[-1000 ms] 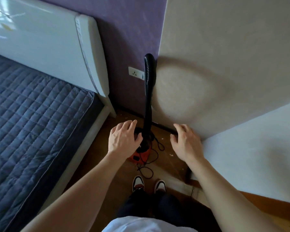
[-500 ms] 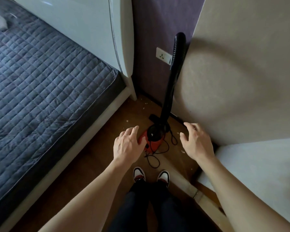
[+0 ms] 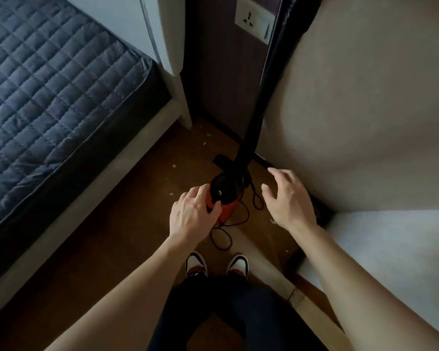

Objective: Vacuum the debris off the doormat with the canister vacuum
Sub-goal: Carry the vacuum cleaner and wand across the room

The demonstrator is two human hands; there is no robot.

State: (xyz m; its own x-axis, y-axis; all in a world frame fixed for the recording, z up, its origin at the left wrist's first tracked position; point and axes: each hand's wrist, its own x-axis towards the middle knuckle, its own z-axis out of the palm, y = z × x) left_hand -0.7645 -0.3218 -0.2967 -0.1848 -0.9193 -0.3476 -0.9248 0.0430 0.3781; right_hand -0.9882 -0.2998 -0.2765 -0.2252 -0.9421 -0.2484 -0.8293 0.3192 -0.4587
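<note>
A small red canister vacuum (image 3: pixel 228 210) with a black top stands on the wooden floor in the corner. Its black wand (image 3: pixel 264 84) rises from it and leans against the beige wall. A thin black cord (image 3: pixel 222 240) loops on the floor in front of the canister. My left hand (image 3: pixel 190 216) is over the canister's left side with fingers spread and lightly bent, the thumb by the black top; contact is unclear. My right hand (image 3: pixel 287 198) hovers open to the right of the canister, holding nothing. No doormat is in view.
A bed with a dark quilted mattress (image 3: pixel 48 97) fills the left. A wall socket (image 3: pixel 254 21) sits beside the wand. Small pale crumbs (image 3: pixel 174 166) lie scattered on the floor. My shoes (image 3: pixel 195 264) stand just behind the cord. A white surface (image 3: pixel 390 249) juts in at right.
The view has tilted down and come closer to the vacuum. My left hand has dropped onto the canister's left side; my right hand stays open beside it.
</note>
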